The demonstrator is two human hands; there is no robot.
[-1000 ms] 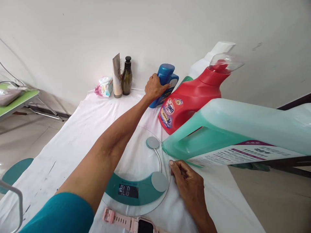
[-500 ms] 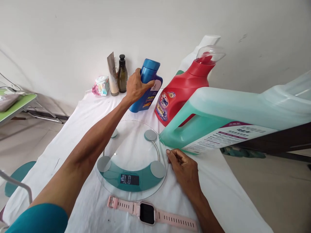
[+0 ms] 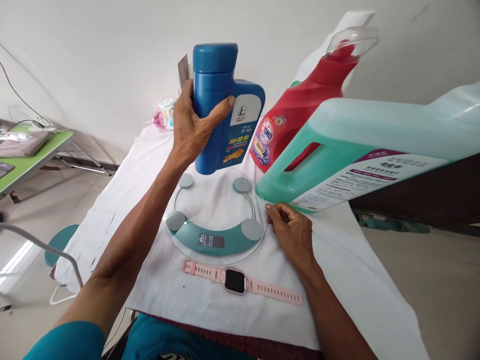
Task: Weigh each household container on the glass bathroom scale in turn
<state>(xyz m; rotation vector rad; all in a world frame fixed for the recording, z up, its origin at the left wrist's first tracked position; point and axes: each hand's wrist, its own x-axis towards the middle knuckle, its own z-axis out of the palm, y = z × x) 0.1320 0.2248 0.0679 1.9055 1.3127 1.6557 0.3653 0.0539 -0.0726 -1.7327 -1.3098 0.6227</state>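
My left hand (image 3: 195, 120) is closed around a blue motor oil bottle (image 3: 215, 107) with a ribbed cap. Roughly upright, the bottle is held above the back rim of a round glass bathroom scale (image 3: 217, 241). The scale's display (image 3: 211, 240) is lit with digits that I cannot read surely. At the scale's right edge, my right hand (image 3: 290, 230) has its fingers curled and its thumb on the glass rim. A smartwatch (image 3: 235, 280) with a pink strap lies in front of the scale, face up.
A red OMO detergent bottle (image 3: 296, 110) and a large green-and-clear jug (image 3: 337, 145) stand at the right, with a white bottle (image 3: 348, 22) behind. A tube (image 3: 183, 70) and a wipes pack (image 3: 165, 114) are at the back left. White cloth (image 3: 150, 285) covers the table.
My left hand has raised the blue bottle off the cloth and brought it nearer, above the scale's back edge. The view has shifted; my right hand stays at the scale's rim.
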